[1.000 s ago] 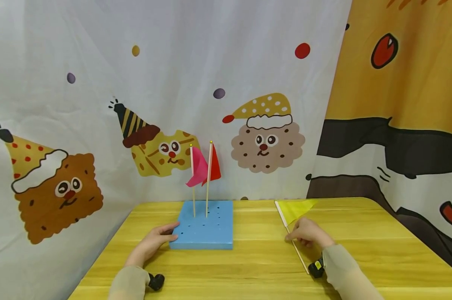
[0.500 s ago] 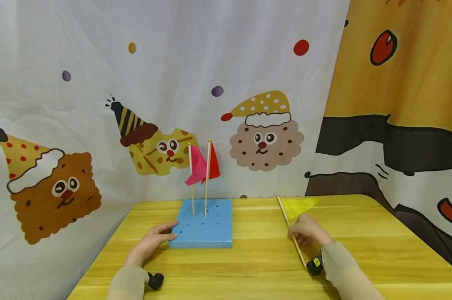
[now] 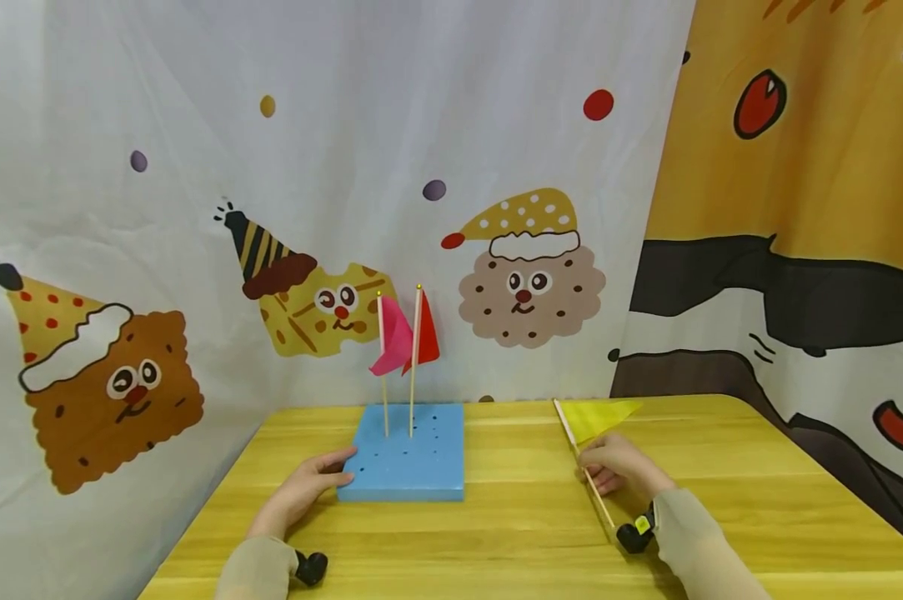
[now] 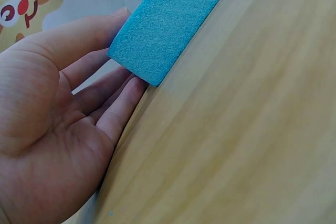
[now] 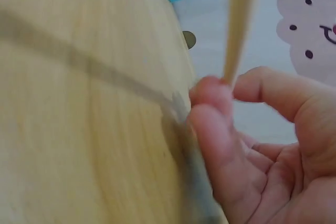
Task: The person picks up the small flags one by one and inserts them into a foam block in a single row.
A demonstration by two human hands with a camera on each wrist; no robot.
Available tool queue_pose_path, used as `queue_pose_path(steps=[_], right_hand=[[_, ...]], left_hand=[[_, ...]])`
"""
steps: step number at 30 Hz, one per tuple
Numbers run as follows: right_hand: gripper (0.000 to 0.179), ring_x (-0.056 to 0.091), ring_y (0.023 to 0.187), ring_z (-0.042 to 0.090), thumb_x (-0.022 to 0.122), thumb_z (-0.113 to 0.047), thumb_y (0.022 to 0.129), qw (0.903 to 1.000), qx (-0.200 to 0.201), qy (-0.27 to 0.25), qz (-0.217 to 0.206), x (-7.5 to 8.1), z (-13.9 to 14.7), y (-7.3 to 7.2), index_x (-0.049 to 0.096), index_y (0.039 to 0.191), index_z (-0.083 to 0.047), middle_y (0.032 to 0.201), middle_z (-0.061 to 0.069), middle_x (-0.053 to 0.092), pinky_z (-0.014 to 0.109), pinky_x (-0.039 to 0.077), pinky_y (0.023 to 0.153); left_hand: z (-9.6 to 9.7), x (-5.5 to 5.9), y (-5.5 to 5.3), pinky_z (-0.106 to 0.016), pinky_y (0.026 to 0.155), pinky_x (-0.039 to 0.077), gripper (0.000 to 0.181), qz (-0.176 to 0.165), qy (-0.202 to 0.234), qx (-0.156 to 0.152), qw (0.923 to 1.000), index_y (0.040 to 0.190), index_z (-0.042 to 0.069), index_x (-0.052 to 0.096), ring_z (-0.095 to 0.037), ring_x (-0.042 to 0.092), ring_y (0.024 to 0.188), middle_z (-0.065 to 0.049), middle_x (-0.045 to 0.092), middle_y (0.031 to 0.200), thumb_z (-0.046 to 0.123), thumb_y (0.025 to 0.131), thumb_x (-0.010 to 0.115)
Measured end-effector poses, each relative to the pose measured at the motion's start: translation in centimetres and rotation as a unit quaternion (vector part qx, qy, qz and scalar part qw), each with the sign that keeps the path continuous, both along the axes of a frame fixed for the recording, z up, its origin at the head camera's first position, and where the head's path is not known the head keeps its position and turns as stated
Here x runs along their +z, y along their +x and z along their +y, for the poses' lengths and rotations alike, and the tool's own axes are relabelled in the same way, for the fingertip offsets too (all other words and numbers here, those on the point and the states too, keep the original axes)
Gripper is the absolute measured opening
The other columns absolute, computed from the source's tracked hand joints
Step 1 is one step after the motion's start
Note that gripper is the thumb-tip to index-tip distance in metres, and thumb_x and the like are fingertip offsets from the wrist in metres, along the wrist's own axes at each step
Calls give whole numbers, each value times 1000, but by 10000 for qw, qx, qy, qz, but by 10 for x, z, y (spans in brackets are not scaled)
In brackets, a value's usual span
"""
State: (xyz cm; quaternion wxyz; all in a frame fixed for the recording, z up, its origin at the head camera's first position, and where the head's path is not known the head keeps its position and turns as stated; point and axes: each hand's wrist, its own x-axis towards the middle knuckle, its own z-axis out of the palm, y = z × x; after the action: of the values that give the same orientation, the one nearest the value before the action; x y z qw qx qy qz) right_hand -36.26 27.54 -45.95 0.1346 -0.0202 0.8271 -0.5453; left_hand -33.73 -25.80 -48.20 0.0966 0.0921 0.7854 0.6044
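Observation:
My left hand (image 3: 304, 486) rests against the left side of a blue foam block (image 3: 409, 467), its fingers and thumb nearly straight at the edge. The left wrist view shows those digits beside the block's end (image 4: 157, 30). A pink flag (image 3: 394, 337) and a red flag (image 3: 427, 329) stand upright in the block on thin wooden sticks. My right hand (image 3: 619, 462) pinches the stick of a yellow flag (image 3: 589, 419), which slants with its cloth toward the table's back. Up close, the right wrist view has the stick (image 5: 240, 24) between thumb and fingers.
Several small holes (image 3: 435, 429) dot the block's top. The wooden table (image 3: 511, 533) reaches back to a white cartoon-printed curtain (image 3: 526, 67). Dark wrist cameras sit below the left (image 3: 312, 568) and right (image 3: 634, 536) hands.
The yellow flag has shifted a little to the right with my right hand, whose grip on the stick is slightly altered. My left hand and the block keep their places.

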Motion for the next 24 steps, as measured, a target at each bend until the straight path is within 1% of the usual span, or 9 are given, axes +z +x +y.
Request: queue_pose_path(steps=[4, 7, 10, 14, 16, 21, 24], right_hand=[[39, 66, 58, 14, 58, -21, 96, 9965, 162, -768, -274, -5, 4, -5, 56, 115, 13, 82, 13, 72, 29, 57, 55], [44, 67, 63, 14, 56, -23, 99, 9895, 268, -1335, -487, -6, 6, -7, 52, 123, 14, 87, 12, 72, 28, 57, 59], [49, 68, 66, 14, 55, -23, 99, 9819, 390, -1746, -626, -5, 7, -7, 48, 130, 15, 90, 11, 72, 28, 58, 63], [48, 68, 66, 10, 52, -21, 101, 9737, 585, -2066, -755, -2, 6, -5, 47, 132, 15, 90, 9, 72, 27, 58, 66], [46, 66, 63, 7, 51, -19, 102, 9712, 626, -2159, -788, 0, 5, -4, 47, 133, 14, 89, 7, 72, 25, 57, 65], [48, 64, 61, 5, 48, -14, 102, 9683, 752, -2269, -721, 2, 3, -2, 40, 138, 15, 88, 5, 71, 21, 56, 61], [45, 65, 61, 5, 48, -14, 102, 9673, 832, -2294, -685, 4, 3, -2, 42, 138, 14, 88, 5, 71, 21, 56, 62]], left_hand=[[0, -1, 0, -56, 109, 29, 63, -10, -35, 14, 10000, 145, 2, 44, -43, 32, 137, -23, 35, 150, 23, 92, 69], [0, -1, 0, -57, 109, 29, 63, -7, -84, 27, 10000, 145, 2, 44, -44, 30, 137, -24, 35, 150, 24, 92, 69], [1, -1, 0, -58, 108, 29, 63, 44, -142, 61, 9999, 145, 2, 45, -46, 29, 137, -25, 35, 149, 24, 91, 69], [1, -2, 0, -57, 108, 29, 62, 82, -181, 54, 9998, 145, 2, 45, -46, 29, 137, -24, 36, 149, 24, 92, 69], [1, -3, 0, -57, 109, 29, 62, 62, -142, 38, 9999, 145, 2, 45, -45, 29, 137, -24, 36, 149, 23, 92, 69], [0, -4, 0, -58, 109, 28, 63, 37, -70, 44, 10000, 145, 1, 44, -45, 28, 137, -24, 35, 150, 22, 92, 69], [1, -4, 1, -59, 109, 28, 62, 47, -54, 63, 10000, 145, 0, 44, -46, 28, 137, -25, 35, 150, 21, 92, 69]])
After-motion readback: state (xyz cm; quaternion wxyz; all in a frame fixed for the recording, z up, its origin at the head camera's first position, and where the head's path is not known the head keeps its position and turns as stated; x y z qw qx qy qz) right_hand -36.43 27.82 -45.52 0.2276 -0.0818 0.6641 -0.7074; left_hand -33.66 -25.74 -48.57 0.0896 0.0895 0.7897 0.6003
